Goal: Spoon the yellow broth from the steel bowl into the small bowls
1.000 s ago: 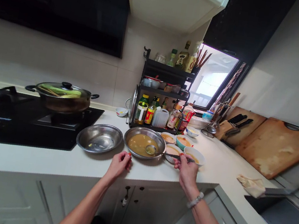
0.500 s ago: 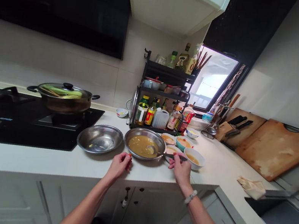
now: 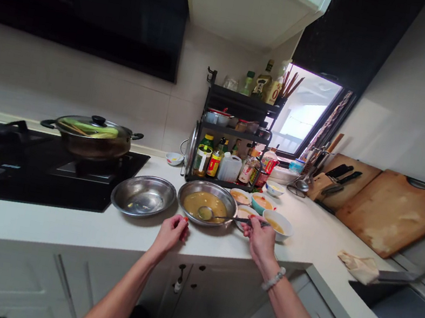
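Observation:
In the head view my right hand (image 3: 259,239) grips the dark handle of a ladle (image 3: 206,213). The ladle's round bowl, with yellowish liquid in it, is at the liquid in a steel basin (image 3: 229,222). That brownish-yellow broth (image 3: 200,201) has pale bits floating in it. My left hand (image 3: 172,233) is closed in a loose fist near the basin's front left, and nothing shows in it. Right of the basin, small bowls hold orange or yellow liquid, among them a white bowl (image 3: 288,229) and a teal-sided bowl (image 3: 258,207).
Left of the basin stands a second steel basin (image 3: 118,201) with small scraps. A lidded pot (image 3: 91,146) sits on the black stove (image 3: 77,201). Behind is a black rack (image 3: 233,132) of bottles. Cutting boards (image 3: 396,213), a knife block (image 3: 318,186) and a cloth (image 3: 358,266) are at right.
The ladle's bowl has shifted slightly left and forward-down in the basin, and yellowish liquid now shows in it. My right hand moved a little with it; my left hand stayed.

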A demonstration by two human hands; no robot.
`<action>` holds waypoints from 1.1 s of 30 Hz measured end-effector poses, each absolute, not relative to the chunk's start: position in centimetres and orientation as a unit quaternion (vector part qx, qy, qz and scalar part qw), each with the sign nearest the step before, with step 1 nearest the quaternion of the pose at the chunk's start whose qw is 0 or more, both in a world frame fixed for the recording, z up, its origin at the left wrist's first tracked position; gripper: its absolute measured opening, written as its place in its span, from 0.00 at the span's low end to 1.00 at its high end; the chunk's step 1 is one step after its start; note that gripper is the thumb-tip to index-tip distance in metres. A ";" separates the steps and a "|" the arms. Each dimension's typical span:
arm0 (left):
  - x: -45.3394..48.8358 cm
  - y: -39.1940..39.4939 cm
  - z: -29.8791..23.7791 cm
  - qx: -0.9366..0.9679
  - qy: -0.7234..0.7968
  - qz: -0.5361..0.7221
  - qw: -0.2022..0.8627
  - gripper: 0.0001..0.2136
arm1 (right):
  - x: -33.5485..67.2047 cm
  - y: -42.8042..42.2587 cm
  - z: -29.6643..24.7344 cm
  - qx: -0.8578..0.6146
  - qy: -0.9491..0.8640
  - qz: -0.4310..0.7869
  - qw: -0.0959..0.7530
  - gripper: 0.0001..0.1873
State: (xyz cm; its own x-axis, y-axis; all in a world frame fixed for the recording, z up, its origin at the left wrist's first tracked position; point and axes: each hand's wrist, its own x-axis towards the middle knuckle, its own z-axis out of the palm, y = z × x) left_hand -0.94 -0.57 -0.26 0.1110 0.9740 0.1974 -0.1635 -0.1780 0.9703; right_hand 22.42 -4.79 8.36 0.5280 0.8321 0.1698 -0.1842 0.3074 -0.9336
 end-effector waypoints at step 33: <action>-1.0 -0.7 -0.1 0.539 0.390 0.548 0.506 0.21 | 24.2 -4.9 8.2 -0.477 -0.333 0.287 0.761 0.18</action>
State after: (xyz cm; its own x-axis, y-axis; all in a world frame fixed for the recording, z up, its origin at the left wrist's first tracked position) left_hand -0.96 -0.71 -0.10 0.0942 0.9759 0.1970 -0.1343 -0.1836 0.9738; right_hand 24.15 -4.94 8.24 0.6129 0.7551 0.2328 -0.1197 0.3800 -0.9172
